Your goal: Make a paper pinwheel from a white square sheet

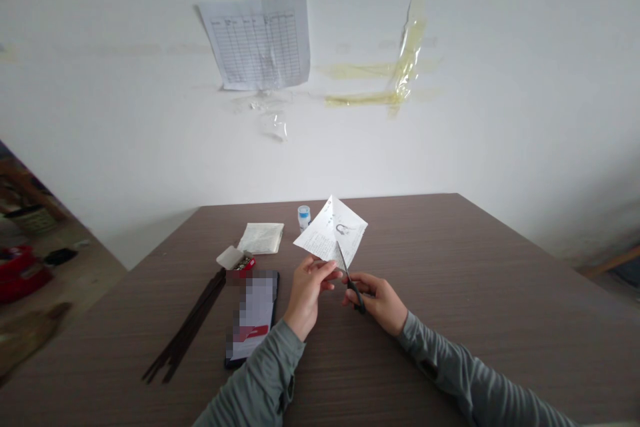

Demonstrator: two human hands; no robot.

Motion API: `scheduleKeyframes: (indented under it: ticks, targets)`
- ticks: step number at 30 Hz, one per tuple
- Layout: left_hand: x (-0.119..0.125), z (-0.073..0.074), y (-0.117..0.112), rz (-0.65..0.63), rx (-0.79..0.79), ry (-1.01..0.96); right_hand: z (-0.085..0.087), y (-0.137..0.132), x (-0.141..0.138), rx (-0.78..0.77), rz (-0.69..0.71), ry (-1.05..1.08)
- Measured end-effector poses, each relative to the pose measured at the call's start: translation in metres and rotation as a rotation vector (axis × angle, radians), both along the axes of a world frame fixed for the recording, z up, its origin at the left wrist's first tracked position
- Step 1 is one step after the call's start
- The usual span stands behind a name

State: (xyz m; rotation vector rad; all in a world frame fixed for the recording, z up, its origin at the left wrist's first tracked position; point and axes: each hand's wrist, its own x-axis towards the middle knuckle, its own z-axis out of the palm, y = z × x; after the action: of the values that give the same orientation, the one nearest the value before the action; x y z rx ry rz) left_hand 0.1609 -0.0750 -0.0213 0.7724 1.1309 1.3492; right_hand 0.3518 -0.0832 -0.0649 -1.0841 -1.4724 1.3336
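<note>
A printed sheet of paper (320,233), with lines of text and a small drawing, is held up above the table by its near edge. My left hand (311,287) pinches that edge between thumb and fingers. My right hand (377,297) is closed around the black handles of a pair of scissors (356,295). The scissors point up and away, and their blades lie against the paper near its middle. Whether the blades are parted is too small to tell.
Left of my hands on the brown table (450,267) lie a phone (255,313), dark thin sticks (187,327), an opened small red box (243,263) and a stack of pale paper (261,238). A small blue-banded bottle (303,215) stands behind the sheet. A wall (500,113) rises behind the table.
</note>
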Motion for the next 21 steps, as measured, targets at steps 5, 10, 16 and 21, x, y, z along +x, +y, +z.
scheduleKeyframes:
  ticks: [5,10,16,21]
  targets:
    - [-0.0001,-0.0018,0.0005,-0.001,0.010,0.008,0.0037,-0.0024,-0.0015,-0.009,-0.011,-0.001]
    - [-0.0011,-0.0018,0.0013,-0.017,0.006,0.016,0.0048,-0.0044,-0.0022,-0.006,-0.022,0.007]
    - [-0.0019,0.0003,0.0009,-0.019,0.007,-0.013,-0.0008,-0.0005,-0.0024,-0.016,-0.012,0.025]
    - [-0.0008,0.0010,0.0008,-0.014,-0.003,0.009,-0.0038,0.0004,-0.0026,-0.006,-0.014,0.034]
